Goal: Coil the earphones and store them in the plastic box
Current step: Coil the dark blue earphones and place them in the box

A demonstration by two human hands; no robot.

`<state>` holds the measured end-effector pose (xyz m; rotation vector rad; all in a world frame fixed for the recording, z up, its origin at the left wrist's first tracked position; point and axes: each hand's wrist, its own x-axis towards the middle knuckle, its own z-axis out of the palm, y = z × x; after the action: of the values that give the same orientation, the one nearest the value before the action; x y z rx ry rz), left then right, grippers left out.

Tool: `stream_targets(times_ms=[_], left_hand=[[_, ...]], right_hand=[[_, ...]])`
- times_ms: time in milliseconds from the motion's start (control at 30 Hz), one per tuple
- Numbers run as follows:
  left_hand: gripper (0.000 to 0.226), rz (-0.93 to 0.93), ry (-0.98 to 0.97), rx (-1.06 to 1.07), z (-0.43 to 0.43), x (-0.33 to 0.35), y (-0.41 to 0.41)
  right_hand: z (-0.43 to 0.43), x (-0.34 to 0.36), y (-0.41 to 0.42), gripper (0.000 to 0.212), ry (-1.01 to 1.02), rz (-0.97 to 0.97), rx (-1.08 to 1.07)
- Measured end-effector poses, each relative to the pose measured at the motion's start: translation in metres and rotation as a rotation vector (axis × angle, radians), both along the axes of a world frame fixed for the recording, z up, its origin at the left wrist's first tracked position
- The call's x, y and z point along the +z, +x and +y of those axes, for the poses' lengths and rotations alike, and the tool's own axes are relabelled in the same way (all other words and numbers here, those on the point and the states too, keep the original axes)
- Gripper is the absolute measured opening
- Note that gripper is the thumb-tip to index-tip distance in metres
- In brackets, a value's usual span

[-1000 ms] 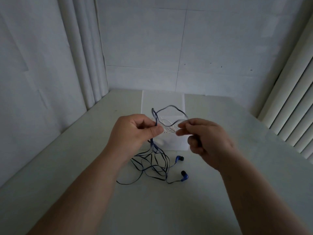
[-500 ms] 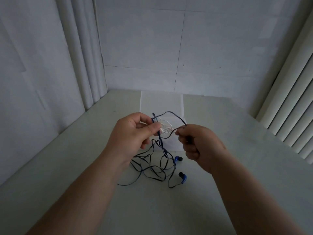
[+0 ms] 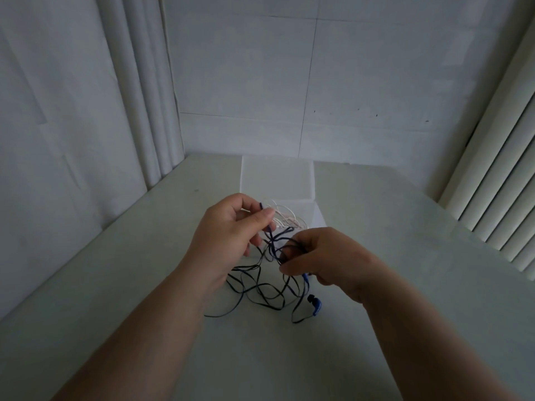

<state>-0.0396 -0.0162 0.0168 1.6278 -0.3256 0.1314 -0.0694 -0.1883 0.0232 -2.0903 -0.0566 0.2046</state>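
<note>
Head view: two hands work over a pale counter, and both hold the same thing. There is one set of blue earphones, a thin dark-blue cord in a loose tangle.

The left hand is raised above the counter. It pinches a strand of the cord between thumb and forefinger, and the other fingers are loosely curled. The right hand is lower and nearer the camera. Its fingers are curled round several loops of the cord, and the thumb presses them from below. The cord runs slack between the two hands.

The rest of the cord falls to the middle of the counter and lies there in crossing loops under and between the wrists. Two earbuds can be counted. One earbud lies in plain sight on the counter, just nearer than the right hand. Only a blue tip of the second shows at the edge of that hand.

One box, clear and open at the top, stands at the middle of the counter's far edge against the wall, just beyond the hands. Inside it lies a bundle of white cord; how many sets it makes cannot be told. Blinds hang along the counter's right edge.
</note>
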Motion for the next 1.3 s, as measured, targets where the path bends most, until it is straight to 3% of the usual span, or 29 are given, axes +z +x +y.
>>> stream_targets(times_ms=[100, 333, 433, 567, 700, 767, 967, 1200, 1300], left_hand=[[0.031, 0.02, 0.169, -0.006, -0.001, -0.002, -0.002], [0.011, 0.097, 0.252, 0.058, -0.001, -0.006, 0.001], [0.016, 0.153, 0.255, 0.077, 0.001, -0.002, 0.003], [0.028, 0.167, 0.303, -0.13, 0.004, -0.003, 0.001], [0.014, 0.036, 0.466, -0.115, 0.0, -0.01, 0.001], [0.002, 0.02, 0.409, -0.082, 0.0, -0.01, 0.003], [0.009, 0.012, 0.173, -0.015, 0.003, -0.002, 0.001], [0.009, 0.077, -0.044, 0.003, 0.005, 0.002, 0.003], [0.012, 0.043, 0.02, 0.046, 0.006, 0.001, 0.002]], right_hand=[[-0.001, 0.002, -0.001, 0.014, 0.032, -0.025, -0.02], [-0.004, 0.0, 0.001, 0.013, 0.055, -0.037, -0.02], [-0.008, 0.003, 0.0, 0.014, 0.175, -0.008, 0.002], [-0.016, 0.007, -0.002, 0.018, 0.405, 0.055, 0.032], [-0.02, 0.007, -0.001, 0.018, 0.465, 0.099, 0.063], [-0.021, 0.007, 0.0, 0.016, 0.452, 0.102, 0.057], [-0.029, 0.008, 0.001, 0.011, 0.325, 0.026, -0.056], [-0.032, 0.007, 0.003, 0.015, 0.347, 0.011, -0.055], [-0.034, 0.008, 0.003, 0.018, 0.384, -0.017, -0.064]])
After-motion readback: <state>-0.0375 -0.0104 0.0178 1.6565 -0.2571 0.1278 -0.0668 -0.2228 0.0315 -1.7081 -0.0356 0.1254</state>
